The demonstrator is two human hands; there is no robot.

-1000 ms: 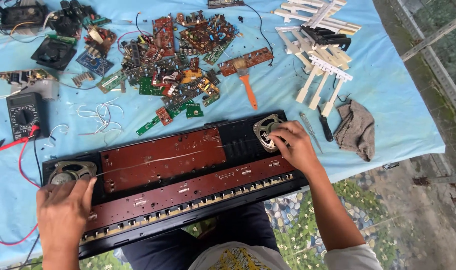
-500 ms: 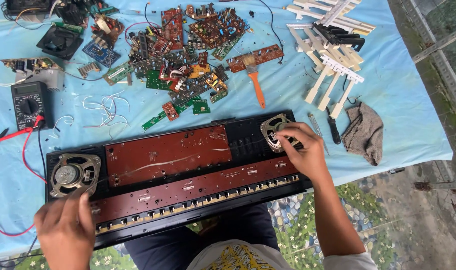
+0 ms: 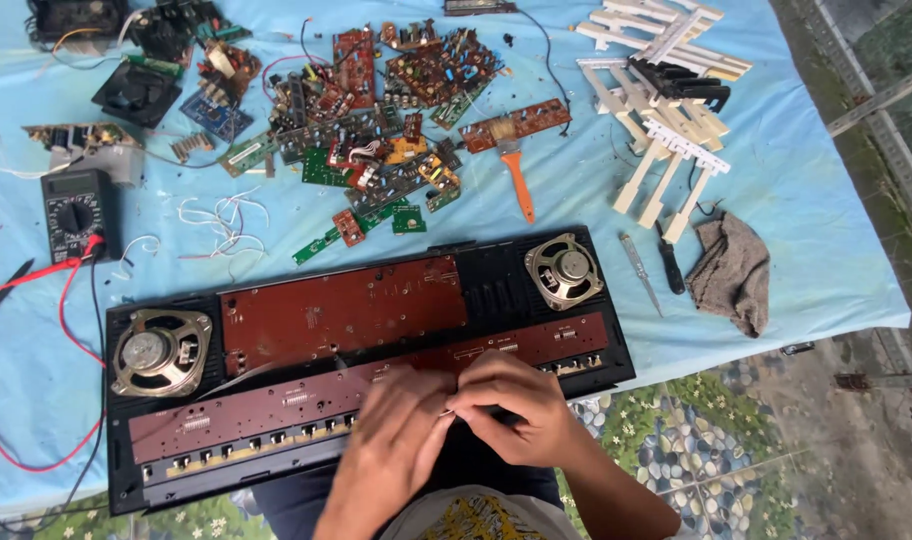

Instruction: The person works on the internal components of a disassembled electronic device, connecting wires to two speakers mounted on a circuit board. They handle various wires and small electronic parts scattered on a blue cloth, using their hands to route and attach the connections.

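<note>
Hands, L (image 3: 391, 440) & R (image 3: 511, 405), fingertips together mid-keyboard chassis (image 3: 496, 290), grip pinching thin wire (image 3: 446, 410).

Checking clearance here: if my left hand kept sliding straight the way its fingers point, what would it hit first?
Probably the right hand: the left hand points up and right, its fingers already meeting the right's over the long brown circuit board in the black keyboard case.

I see my left hand (image 3: 391, 450) and right hand (image 3: 511, 405) meeting fingertip to fingertip over the lower brown board (image 3: 276, 410) of the opened keyboard case (image 3: 121, 490). One speaker (image 3: 161, 351) sits far off my left hand, another speaker (image 3: 564, 271) just beyond my right. Loose circuit boards (image 3: 376, 120) lie farther out on the counter (image 3: 806, 150).
</note>
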